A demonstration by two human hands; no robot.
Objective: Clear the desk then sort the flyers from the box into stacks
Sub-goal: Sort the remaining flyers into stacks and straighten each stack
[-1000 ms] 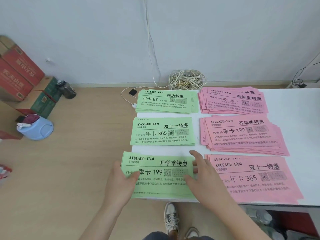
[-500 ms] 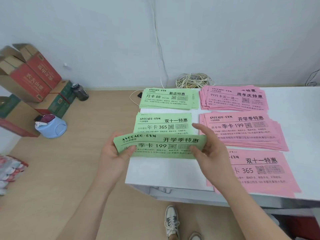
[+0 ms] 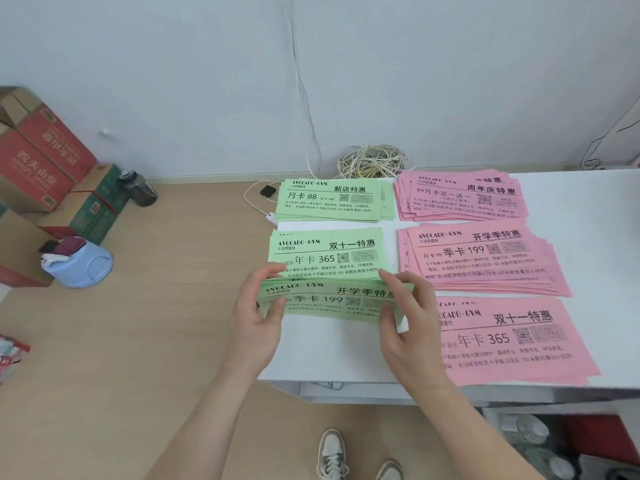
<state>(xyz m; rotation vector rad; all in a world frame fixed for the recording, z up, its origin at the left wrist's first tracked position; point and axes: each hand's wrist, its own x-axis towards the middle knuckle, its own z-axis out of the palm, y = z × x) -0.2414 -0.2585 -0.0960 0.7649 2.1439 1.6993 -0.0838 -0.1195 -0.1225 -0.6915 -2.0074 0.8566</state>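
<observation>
A stack of green "199" flyers stands tilted on its long edge above the white desk. My left hand grips its left end and my right hand grips its right end. Behind it lie a green "365" stack and a green "88" stack. To the right are three pink stacks: far, middle and near.
Red and green cardboard boxes stand on the floor at the left, with a dark bottle and a blue tub. A coil of cable lies against the wall behind the desk. My shoes show below.
Both hands picked the green "199" stack up from the near left corner of the desk and stood it on edge in front of the green "365" stack.
</observation>
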